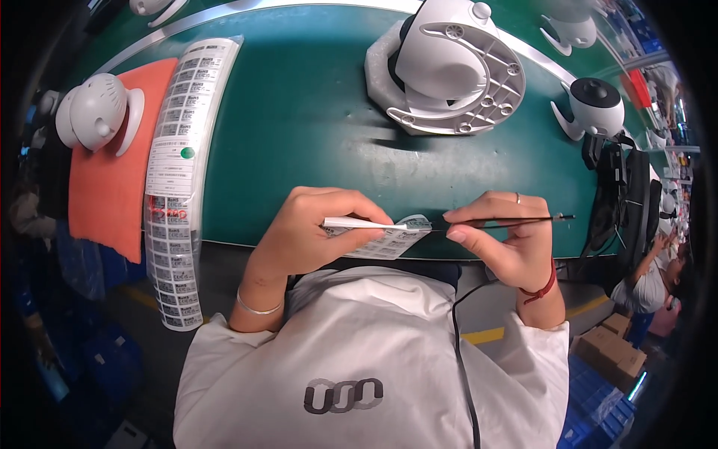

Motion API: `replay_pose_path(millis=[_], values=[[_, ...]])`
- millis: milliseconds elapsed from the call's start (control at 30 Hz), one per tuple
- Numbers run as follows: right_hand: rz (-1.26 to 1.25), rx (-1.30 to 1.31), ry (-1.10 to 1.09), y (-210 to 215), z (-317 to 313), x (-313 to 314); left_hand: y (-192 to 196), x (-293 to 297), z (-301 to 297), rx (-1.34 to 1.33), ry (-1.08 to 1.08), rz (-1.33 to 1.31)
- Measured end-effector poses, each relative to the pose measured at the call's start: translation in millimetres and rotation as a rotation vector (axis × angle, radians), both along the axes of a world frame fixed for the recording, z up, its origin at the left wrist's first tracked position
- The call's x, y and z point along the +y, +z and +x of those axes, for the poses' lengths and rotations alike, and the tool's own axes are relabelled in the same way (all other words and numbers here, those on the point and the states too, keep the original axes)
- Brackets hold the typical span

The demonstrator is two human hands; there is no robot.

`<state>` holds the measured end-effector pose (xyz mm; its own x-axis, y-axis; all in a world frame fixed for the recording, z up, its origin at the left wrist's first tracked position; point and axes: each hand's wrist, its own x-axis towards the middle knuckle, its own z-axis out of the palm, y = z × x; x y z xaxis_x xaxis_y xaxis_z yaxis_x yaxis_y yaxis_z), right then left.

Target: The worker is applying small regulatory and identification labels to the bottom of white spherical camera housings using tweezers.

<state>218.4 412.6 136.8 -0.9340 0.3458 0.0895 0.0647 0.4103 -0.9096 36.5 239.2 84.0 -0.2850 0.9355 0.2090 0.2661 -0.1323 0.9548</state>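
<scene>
My left hand (318, 228) pinches a folded sheet of printed labels (385, 243) near the front edge of the green table. A white strip of the sheet's backing stands out between thumb and fingers. To its right, my right hand (508, 236) closes thumb and fingers around a pair of thin dark tweezers (535, 219). The tweezers' fine tips reach the right edge of the label sheet. Whether a label is caught between the tips is too small to tell. Ahead of my hands, a white camera-like device (449, 71) lies with its ribbed base showing, on a pale ring-shaped support (379, 67).
On the left, a long stack of label sheets (179, 161) hangs over the front edge beside an orange cloth (112, 191), with a white device (97, 112) on it. Another white device (594, 108) and black straps (636, 194) are at right. Cardboard boxes (609, 352) and a co-worker (647, 277) are beyond.
</scene>
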Motion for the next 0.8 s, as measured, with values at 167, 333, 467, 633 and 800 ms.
replay_pose_path(millis=[167, 333, 467, 633, 800], values=[[-0.040, -0.033, -0.021, -1, -1, 2, -1, -1, 0, 0.027, -0.055, 0.005], [0.033, 0.019, -0.026, -1, 1, 1, -1, -1, 0, 0.009, -0.076, -0.001], [0.067, 0.086, -0.022, -3, 1, -4, -1, -1, -2, -0.011, -0.106, -0.021], [-0.018, 0.035, -0.087, -4, 0, -1, -2, -3, -4, 0.161, -0.176, 0.051], [0.684, 0.338, -0.093, 2, 2, 6, -3, -5, -5, 0.138, -0.138, 0.029]])
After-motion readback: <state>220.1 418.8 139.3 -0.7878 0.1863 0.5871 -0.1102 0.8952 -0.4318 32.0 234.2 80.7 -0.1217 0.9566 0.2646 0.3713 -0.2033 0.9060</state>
